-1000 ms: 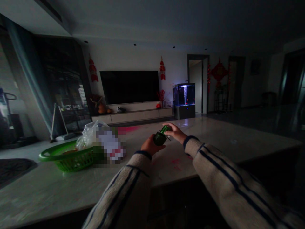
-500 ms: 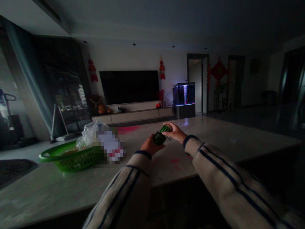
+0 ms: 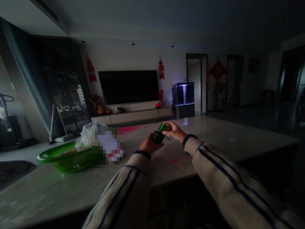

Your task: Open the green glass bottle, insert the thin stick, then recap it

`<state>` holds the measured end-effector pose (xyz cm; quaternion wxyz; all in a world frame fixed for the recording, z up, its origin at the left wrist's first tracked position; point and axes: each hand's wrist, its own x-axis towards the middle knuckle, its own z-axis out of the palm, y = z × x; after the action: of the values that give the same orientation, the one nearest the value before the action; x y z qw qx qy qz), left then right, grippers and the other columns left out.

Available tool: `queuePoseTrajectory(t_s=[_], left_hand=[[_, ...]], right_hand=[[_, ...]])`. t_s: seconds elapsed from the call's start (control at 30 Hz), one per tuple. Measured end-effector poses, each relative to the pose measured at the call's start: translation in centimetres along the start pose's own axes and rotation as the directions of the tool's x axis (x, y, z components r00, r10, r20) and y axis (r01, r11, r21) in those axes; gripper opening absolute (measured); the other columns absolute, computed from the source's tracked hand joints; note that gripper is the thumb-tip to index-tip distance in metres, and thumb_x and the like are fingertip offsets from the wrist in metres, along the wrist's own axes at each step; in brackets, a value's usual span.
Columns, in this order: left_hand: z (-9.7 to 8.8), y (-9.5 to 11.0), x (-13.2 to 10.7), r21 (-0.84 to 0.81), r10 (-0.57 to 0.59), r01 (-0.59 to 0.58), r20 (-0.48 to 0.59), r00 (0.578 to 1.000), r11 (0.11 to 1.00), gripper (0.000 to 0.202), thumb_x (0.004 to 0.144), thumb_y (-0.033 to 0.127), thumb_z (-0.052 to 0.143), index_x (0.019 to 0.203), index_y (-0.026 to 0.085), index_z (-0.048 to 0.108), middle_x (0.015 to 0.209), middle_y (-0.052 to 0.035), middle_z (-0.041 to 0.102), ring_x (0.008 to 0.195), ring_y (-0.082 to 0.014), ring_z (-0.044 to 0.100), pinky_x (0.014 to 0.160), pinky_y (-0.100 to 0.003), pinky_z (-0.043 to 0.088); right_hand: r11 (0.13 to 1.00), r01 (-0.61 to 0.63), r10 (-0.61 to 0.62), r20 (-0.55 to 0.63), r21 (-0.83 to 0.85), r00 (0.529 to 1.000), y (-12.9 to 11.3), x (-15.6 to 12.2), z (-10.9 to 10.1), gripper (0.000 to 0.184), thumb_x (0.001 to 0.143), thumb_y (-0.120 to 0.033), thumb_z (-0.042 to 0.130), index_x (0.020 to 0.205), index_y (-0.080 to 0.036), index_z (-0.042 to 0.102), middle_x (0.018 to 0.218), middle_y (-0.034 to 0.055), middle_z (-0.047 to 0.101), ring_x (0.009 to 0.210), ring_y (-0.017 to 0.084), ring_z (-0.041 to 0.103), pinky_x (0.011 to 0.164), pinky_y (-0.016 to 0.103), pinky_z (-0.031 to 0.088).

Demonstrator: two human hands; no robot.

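Note:
My left hand (image 3: 148,145) is closed around a small dark green bottle-like container (image 3: 157,137), held tilted above the tabletop. At its upper end sits a brighter green cap-like piece (image 3: 163,127), which the fingers of my right hand (image 3: 175,130) pinch from the right. A thin dark strip juts out below my right fingers; what it belongs to I cannot make out. Whether the green piece is joined to the dark container or just touches it, I cannot tell in this dim light.
A pale stone table (image 3: 214,140) with pinkish-red smears lies under my hands. To the left stands a green plastic basket (image 3: 71,162) with a clear plastic bag (image 3: 89,135) and a blurred-out white item (image 3: 111,144). A television (image 3: 128,86) and a lit fish tank (image 3: 184,94) are farther back.
The green piece and dark container have turned slightly, the piece now standing more upright above the container. Both hands keep their grips. The whole view has shifted a little.

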<state>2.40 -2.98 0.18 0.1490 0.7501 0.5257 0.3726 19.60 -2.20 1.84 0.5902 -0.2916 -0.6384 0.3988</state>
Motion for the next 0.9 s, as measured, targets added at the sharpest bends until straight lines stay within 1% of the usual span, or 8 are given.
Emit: queuePoseTrajectory(t_s=[0.13,0.27,0.37,0.47,0.57,0.77,0.9], left_hand=[[0.0,0.02,-0.06,-0.012,-0.006,0.006,0.007,1.0,1.0,0.062,0.053,0.037,0.075,0.106,0.017,0.051,0.082,-0.0049,0.066,0.065,-0.0142,0.063,0.058,-0.022,0.046],[0.22,-0.11,-0.05,-0.015,0.011,-0.01,0.04,0.999,1.0,0.063,0.053,0.039,0.074,0.106,0.017,0.049,0.081,-0.0046,0.066,0.062,-0.0133,0.062,0.056,-0.022,0.045],[0.29,-0.1,-0.06,0.009,0.025,-0.026,0.05,0.998,1.0,0.063,0.053,0.04,0.074,0.105,0.016,0.049,0.079,-0.0045,0.066,0.06,-0.0132,0.061,0.054,-0.021,0.045],[0.2,0.03,-0.11,0.014,0.045,-0.046,0.044,0.998,0.999,0.061,0.053,0.041,0.073,0.103,0.016,0.049,0.079,-0.005,0.065,0.06,-0.013,0.061,0.052,-0.02,0.044],[0.1,0.13,-0.14,-0.011,0.035,-0.034,0.067,0.997,0.999,0.059,0.055,0.04,0.073,0.103,0.016,0.048,0.077,-0.0044,0.065,0.055,-0.0118,0.06,0.048,-0.019,0.043],[0.01,0.28,-0.22,-0.069,0.012,-0.007,0.073,0.997,0.998,0.057,0.056,0.038,0.072,0.102,0.015,0.047,0.074,-0.0031,0.064,0.051,-0.0106,0.059,0.046,-0.019,0.043],[-0.27,0.62,-0.43,-0.085,0.016,-0.009,0.074,0.997,0.996,0.053,0.057,0.036,0.072,0.099,0.015,0.048,0.074,-0.0025,0.064,0.052,-0.0105,0.059,0.046,-0.019,0.044]], right_hand=[[1.0,0.008,-0.008,0.009,-0.009,1.0,-0.26,-0.2,0.17,0.05,0.053,-0.021,0.071,0.098,-0.02,0.048,0.087,0.0009,0.058,0.073,0.012,0.056,0.069,0.028,0.046],[0.992,0.039,-0.045,-0.052,-0.121,0.998,-0.34,-0.37,0.45,0.047,0.055,-0.03,0.071,0.096,-0.019,0.049,0.087,0.0012,0.056,0.069,0.011,0.055,0.066,0.027,0.045],[0.986,0.054,-0.066,-0.075,-0.161,0.995,-0.38,-0.41,0.48,0.047,0.055,-0.03,0.071,0.095,-0.019,0.05,0.087,0.0015,0.055,0.072,0.012,0.056,0.067,0.028,0.046],[0.991,0.051,-0.057,-0.047,-0.123,0.997,-0.55,-0.46,0.38,0.047,0.055,-0.026,0.071,0.096,-0.02,0.05,0.088,0.0014,0.056,0.074,0.012,0.056,0.07,0.028,0.046],[0.996,0.036,-0.038,-0.023,-0.08,0.999,-0.69,-0.47,0.25,0.05,0.054,-0.022,0.07,0.099,-0.021,0.048,0.09,0.001,0.056,0.074,0.012,0.057,0.072,0.029,0.046],[0.999,0.0,-0.001,-0.028,-0.044,1.0,-0.41,-0.2,0.04,0.05,0.053,-0.018,0.068,0.099,-0.021,0.047,0.095,0.0019,0.055,0.076,0.012,0.056,0.072,0.03,0.046],[1.0,-0.001,0.001,-0.011,-0.009,1.0,-0.27,-0.08,-0.02,0.049,0.053,-0.016,0.067,0.097,-0.021,0.048,0.093,0.0015,0.056,0.076,0.012,0.056,0.072,0.03,0.047]])
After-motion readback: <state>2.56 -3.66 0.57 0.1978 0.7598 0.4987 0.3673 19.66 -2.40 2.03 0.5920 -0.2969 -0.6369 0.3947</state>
